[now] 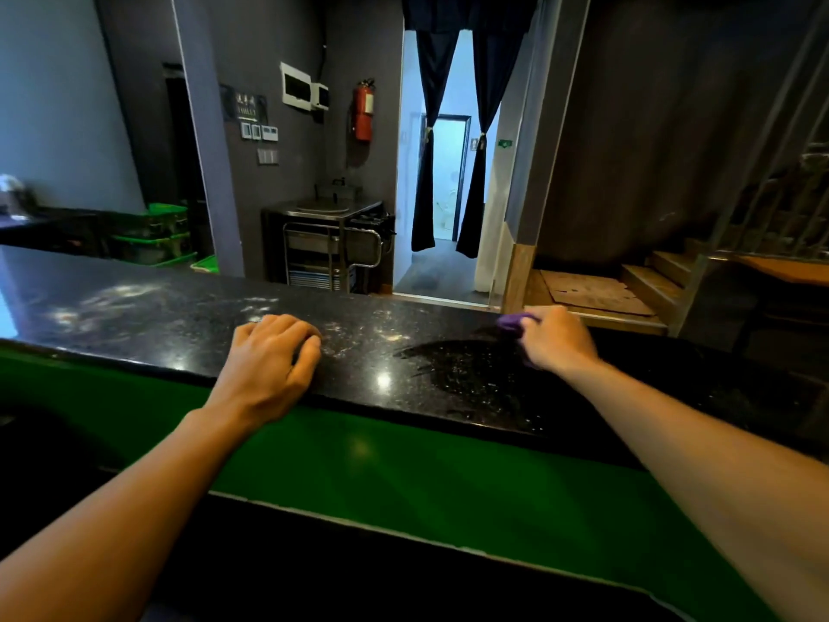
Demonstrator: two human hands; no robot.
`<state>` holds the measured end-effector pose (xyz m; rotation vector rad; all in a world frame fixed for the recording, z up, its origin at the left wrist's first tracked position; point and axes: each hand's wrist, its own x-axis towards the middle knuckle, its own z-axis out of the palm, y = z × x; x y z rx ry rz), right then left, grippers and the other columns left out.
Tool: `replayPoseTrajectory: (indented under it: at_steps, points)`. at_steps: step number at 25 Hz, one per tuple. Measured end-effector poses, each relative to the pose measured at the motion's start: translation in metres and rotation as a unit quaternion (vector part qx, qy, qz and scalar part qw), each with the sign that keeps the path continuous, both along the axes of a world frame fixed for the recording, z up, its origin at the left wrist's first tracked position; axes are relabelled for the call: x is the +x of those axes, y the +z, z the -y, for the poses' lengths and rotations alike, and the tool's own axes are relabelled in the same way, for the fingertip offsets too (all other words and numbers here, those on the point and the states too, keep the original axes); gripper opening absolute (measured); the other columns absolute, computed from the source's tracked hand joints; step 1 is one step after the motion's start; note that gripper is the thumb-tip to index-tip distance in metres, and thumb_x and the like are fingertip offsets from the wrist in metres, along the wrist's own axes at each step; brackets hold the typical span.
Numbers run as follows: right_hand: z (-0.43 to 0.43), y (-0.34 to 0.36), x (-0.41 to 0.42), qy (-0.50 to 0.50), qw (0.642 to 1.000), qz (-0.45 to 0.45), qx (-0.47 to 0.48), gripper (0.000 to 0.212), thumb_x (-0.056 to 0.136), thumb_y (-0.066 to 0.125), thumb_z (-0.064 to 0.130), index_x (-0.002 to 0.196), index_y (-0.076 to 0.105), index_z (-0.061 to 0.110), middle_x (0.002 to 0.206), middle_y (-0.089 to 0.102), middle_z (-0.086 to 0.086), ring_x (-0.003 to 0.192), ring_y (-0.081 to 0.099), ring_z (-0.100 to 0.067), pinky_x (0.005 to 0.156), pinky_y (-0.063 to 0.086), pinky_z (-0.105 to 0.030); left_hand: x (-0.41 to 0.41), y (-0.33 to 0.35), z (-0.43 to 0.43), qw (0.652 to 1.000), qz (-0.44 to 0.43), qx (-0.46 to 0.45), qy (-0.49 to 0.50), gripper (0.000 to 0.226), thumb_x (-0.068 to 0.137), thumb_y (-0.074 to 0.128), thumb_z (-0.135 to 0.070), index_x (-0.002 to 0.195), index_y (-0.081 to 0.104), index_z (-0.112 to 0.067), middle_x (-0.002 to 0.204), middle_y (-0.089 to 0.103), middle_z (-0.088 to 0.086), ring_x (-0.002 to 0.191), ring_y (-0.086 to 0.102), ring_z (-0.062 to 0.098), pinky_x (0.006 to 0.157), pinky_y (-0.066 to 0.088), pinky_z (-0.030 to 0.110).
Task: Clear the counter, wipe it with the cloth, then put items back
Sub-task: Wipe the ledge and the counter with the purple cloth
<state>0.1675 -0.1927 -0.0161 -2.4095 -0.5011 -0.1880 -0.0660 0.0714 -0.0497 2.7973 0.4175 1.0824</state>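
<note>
A long black speckled counter [170, 316] runs across the view, with a green band along its near side. My right hand [556, 338] grips a purple cloth [511, 323] and presses it on the counter near the far edge. A dark wet patch [457, 365] lies on the stone just left of that hand, and dusty smears [251, 307] show further left. My left hand [273, 356] rests on the counter near its front edge, fingers curled under and holding nothing.
Beyond the counter stand a steel trolley with a sink [327, 244], green crates [157, 235] at the left, a red fire extinguisher [364, 110] on the wall and a curtained doorway [448, 172]. Wooden steps [650, 280] rise at the right.
</note>
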Motion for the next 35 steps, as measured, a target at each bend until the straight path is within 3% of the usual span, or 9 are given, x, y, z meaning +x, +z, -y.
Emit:
replayPoseTrajectory:
  at_steps: [4, 7, 12, 16, 21, 23, 26, 30, 35]
  points:
    - [-0.006, -0.005, 0.014, -0.049, 0.994, -0.05, -0.079, 0.025, 0.099, 0.044, 0.033, 0.102, 0.069, 0.036, 0.122, 0.064, -0.004, 0.11, 0.057, -0.028, 0.097, 0.045, -0.042, -0.008, -0.009, -0.041, 0.993, -0.099, 0.028, 0.057, 0.066, 0.087, 0.011, -0.06, 0.123, 0.056, -0.027, 0.132, 0.054, -0.001, 0.134, 0.036, 0.019, 0.11, 0.022, 0.045]
    - [-0.082, -0.014, -0.033, 0.126, 0.989, -0.011, -0.074, 0.028, 0.098, 0.046, 0.036, 0.114, 0.066, 0.044, 0.123, 0.066, 0.006, 0.104, 0.061, -0.021, 0.09, 0.049, -0.035, -0.003, -0.014, -0.04, 0.99, -0.134, 0.034, 0.015, 0.074, 0.088, 0.003, -0.061, 0.144, 0.037, -0.027, 0.155, 0.031, -0.003, 0.148, 0.007, 0.013, 0.118, 0.007, 0.04]
    - [-0.13, -0.006, -0.104, 0.351, 0.936, -0.003, -0.004, 0.026, 0.097, 0.056, 0.023, 0.119, 0.069, 0.028, 0.118, 0.069, 0.004, 0.104, 0.06, -0.008, 0.093, 0.046, -0.025, -0.013, -0.007, -0.041, 0.993, -0.018, -0.111, -0.046, 0.071, 0.084, 0.013, -0.055, 0.141, 0.042, -0.022, 0.151, 0.037, 0.004, 0.146, 0.014, 0.012, 0.116, 0.012, 0.038]
    - [-0.083, 0.005, -0.048, 0.143, 0.979, -0.035, 0.139, 0.024, 0.099, 0.051, 0.017, 0.096, 0.068, 0.033, 0.092, 0.07, -0.001, 0.071, 0.066, -0.014, 0.058, 0.052, -0.016, -0.014, -0.001, -0.063, 0.994, -0.092, -0.056, -0.022, 0.075, 0.083, 0.007, -0.058, 0.14, 0.042, -0.023, 0.149, 0.04, 0.002, 0.146, 0.016, 0.012, 0.118, 0.007, 0.04]
    - [-0.05, -0.005, 0.039, -0.179, 0.977, -0.026, -0.116, 0.015, 0.094, 0.055, 0.024, 0.095, 0.069, 0.018, 0.109, 0.065, -0.012, 0.101, 0.061, -0.033, 0.079, 0.049, -0.036, -0.002, -0.001, -0.075, 0.987, -0.156, -0.026, -0.027, 0.081, 0.08, 0.002, -0.064, 0.143, 0.038, -0.028, 0.152, 0.036, -0.004, 0.146, 0.014, 0.01, 0.119, 0.003, 0.041]
    - [-0.086, -0.012, 0.042, -0.136, 0.982, -0.027, -0.129, 0.02, 0.092, 0.056, 0.028, 0.106, 0.068, 0.022, 0.108, 0.065, -0.01, 0.1, 0.06, -0.033, 0.084, 0.05, -0.039, -0.002, -0.004, -0.077, 0.986, -0.159, -0.031, -0.038, 0.078, 0.081, 0.004, -0.063, 0.144, 0.036, -0.029, 0.153, 0.036, -0.004, 0.146, 0.014, 0.009, 0.119, 0.005, 0.041]
    - [-0.16, -0.01, 0.02, 0.047, 0.994, -0.018, -0.097, 0.019, 0.094, 0.053, 0.035, 0.091, 0.069, 0.044, 0.115, 0.066, 0.002, 0.098, 0.059, -0.023, 0.087, 0.05, -0.039, -0.002, -0.004, -0.079, 0.989, -0.132, -0.051, -0.051, 0.074, 0.084, 0.007, -0.06, 0.145, 0.035, -0.028, 0.153, 0.036, -0.001, 0.146, 0.016, 0.01, 0.119, 0.009, 0.041]
    - [-0.221, -0.005, -0.062, 0.319, 0.944, -0.023, -0.083, 0.025, 0.097, 0.053, 0.032, 0.117, 0.067, 0.038, 0.124, 0.064, 0.008, 0.112, 0.056, -0.013, 0.096, 0.044, -0.031, -0.007, -0.002, -0.077, 0.992, -0.08, -0.074, -0.07, 0.075, 0.083, 0.009, -0.058, 0.145, 0.035, -0.025, 0.152, 0.035, 0.002, 0.145, 0.017, 0.011, 0.116, 0.011, 0.034]
    - [-0.19, -0.002, -0.061, 0.301, 0.952, -0.04, 0.042, 0.024, 0.099, 0.053, 0.021, 0.113, 0.07, 0.03, 0.11, 0.07, 0.002, 0.099, 0.064, -0.015, 0.087, 0.051, -0.03, -0.019, 0.006, -0.091, 0.987, -0.089, -0.069, -0.115, 0.071, 0.086, 0.01, -0.058, 0.146, 0.033, -0.027, 0.153, 0.034, 0.0, 0.146, 0.013, 0.008, 0.119, 0.008, 0.035]
